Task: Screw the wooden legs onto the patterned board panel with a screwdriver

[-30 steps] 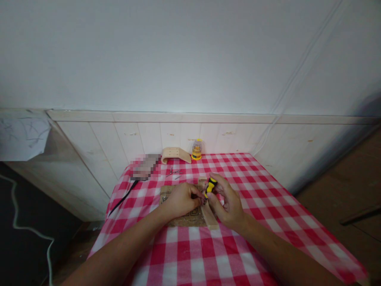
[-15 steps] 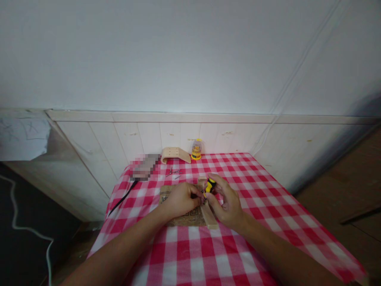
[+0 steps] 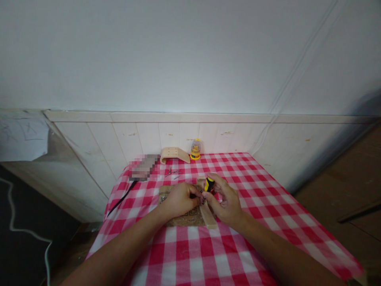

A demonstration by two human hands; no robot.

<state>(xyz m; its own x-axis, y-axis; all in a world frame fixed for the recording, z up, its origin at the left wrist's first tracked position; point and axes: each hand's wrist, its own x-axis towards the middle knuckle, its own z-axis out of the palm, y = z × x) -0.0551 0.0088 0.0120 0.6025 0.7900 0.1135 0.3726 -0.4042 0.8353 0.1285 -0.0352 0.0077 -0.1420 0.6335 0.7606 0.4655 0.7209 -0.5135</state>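
Observation:
My right hand (image 3: 224,199) is closed around a short yellow and black screwdriver (image 3: 208,184), tip pointing down and left. My left hand (image 3: 178,200) pinches something small at the screwdriver's tip; I cannot make out what it is. Both hands meet over a pale wooden strip (image 3: 207,214) that lies across a brown cork-like board (image 3: 182,217) on the red and white checked tablecloth (image 3: 208,254).
At the back of the table lie a curved wooden piece (image 3: 175,154), a small yellow bit holder with a clear dome (image 3: 195,149), a few loose screws (image 3: 172,172) and a blurred grey object (image 3: 144,168) with a black cable (image 3: 119,200). White panelled wall behind; table edges drop off left and right.
The screwdriver has tilted slightly and dropped a little toward my left hand. Both hands stay in the same place over the wooden strip.

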